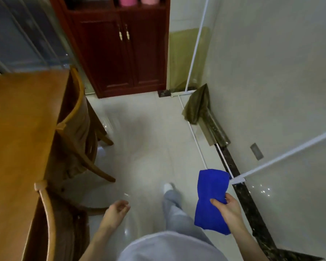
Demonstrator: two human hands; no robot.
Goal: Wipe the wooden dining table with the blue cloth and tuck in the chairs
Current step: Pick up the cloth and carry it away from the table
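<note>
Your right hand (pixel 228 208) pinches the blue cloth (pixel 212 200) mid-length, its long axis running near-to-far. Left hand (pixel 117 210) fingers hang loose, holding nothing.

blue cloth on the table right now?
No, the blue cloth is gripped in the right hand above the floor, well clear of the wooden table at the left.

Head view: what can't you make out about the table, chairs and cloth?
Wooden dining table: head view, left edge cuts most off.
Near chair: head view, bottom edge crops it.
Blue cloth: head view, right hand's grip covers part.
Pink items: head view, top edge crops them.
</note>
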